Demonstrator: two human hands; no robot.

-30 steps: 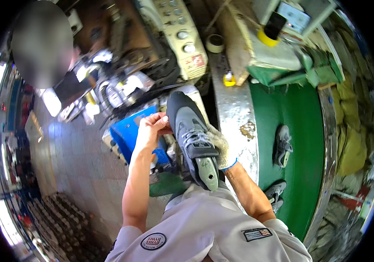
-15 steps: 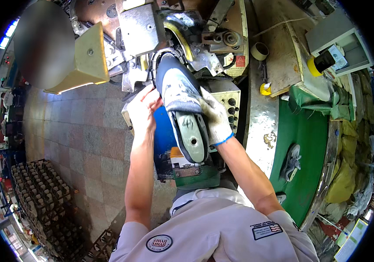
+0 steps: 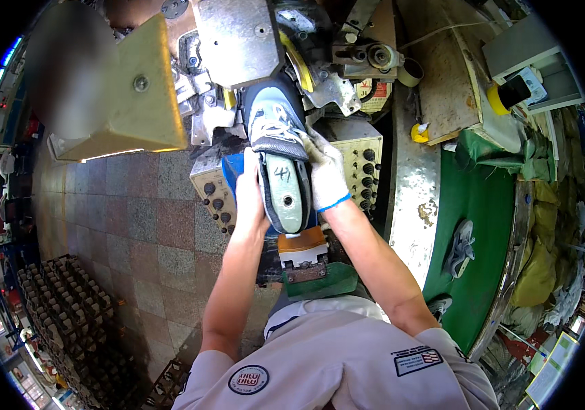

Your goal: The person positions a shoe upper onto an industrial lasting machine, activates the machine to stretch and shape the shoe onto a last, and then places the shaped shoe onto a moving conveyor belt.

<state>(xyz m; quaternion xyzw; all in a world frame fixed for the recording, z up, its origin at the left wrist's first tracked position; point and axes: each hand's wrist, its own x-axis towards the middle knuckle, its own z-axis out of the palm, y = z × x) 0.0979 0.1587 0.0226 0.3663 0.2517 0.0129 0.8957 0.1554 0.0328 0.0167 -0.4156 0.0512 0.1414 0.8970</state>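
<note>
Clock directions are taken from the grey shoe (image 3: 272, 119), with 6 o'clock toward the person; nearest, at 6, are one green flap (image 3: 323, 281) and one orange-and-white block (image 3: 302, 240), then the heel end of one pale green last (image 3: 285, 195) filling the shoe. Two hands hold that shoe between them: the bare left hand (image 3: 251, 191) lies along its side at 8 o'clock, its fingertips hidden, and the gloved right hand (image 3: 326, 167) grips close at 4. The toe points to 12, its tip out of sight beneath one steel block (image 3: 238, 44) of the machine. Should the shoe sit twisted or be held unevenly, the upper could be marked or pulled crooked; the bare fingers, close to metal parts, could be pinched if anything there shifted, and the loose glove could snag. Two knobbed control boxes flank the hands, the left one (image 3: 205, 181) at 8, showing at least three knobs, the right one (image 3: 354, 154) between 3 and 4, its knobs too crowded to count surely. Farther off, two shoes show on one green belt (image 3: 466, 184): one grey shoe on the belt (image 3: 460, 249) at 4, and another, partly hidden (image 3: 440, 305), between 4 and 5. One cream cover (image 3: 138, 116) stands at 10, stacked racks (image 3: 67, 294), too dense to count, at 8.
</note>
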